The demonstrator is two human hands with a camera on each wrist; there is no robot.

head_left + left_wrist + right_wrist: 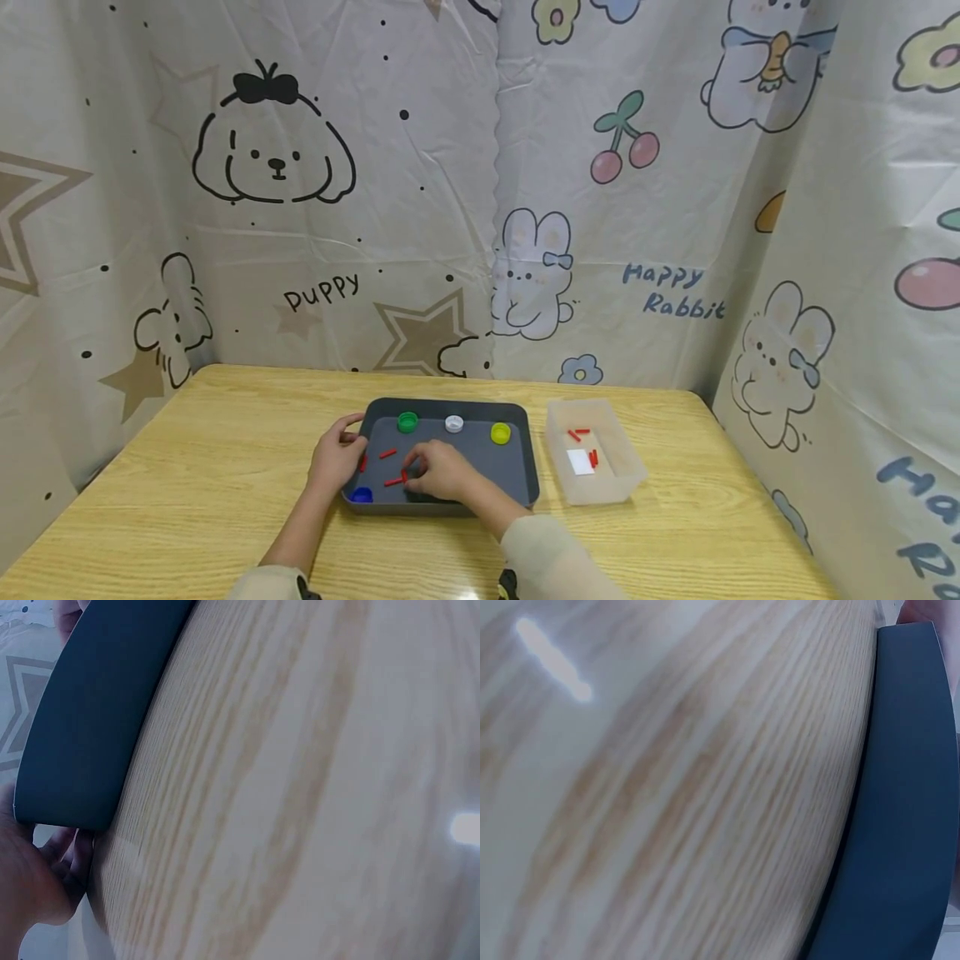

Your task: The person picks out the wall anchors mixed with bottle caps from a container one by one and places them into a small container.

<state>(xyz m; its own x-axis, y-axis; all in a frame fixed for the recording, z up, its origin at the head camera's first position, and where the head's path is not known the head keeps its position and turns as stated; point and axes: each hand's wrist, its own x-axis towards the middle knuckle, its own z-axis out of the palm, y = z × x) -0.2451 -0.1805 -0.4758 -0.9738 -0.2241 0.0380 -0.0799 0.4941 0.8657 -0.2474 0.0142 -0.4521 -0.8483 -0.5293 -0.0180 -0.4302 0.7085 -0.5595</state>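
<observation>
A dark grey tray point(480, 410) lies on the wooden table in the head view. My left hand point(336, 458) grips its left side, the thumb at the rim and the fingers on the outer wall; the left wrist view shows this hand point(37, 874) at the tray's end. Over the tray's front left part, my right hand point(442, 471) pinches a small red stick point(404, 477) between thumb and fingertips. Right beside it a second red stick point(393, 482) lies on the tray floor. Two more lie nearby, one red stick point(387, 453) behind and another point(364, 463) near the left wall.
Inside the tray are a green cap point(407, 422), a white cap point(453, 423), a yellow cap point(500, 432) and a blue cap point(362, 495). To the right stands a translucent bin point(618, 454) with several red sticks and a white square point(580, 462). A printed cloth point(420, 208) hangs behind the table.
</observation>
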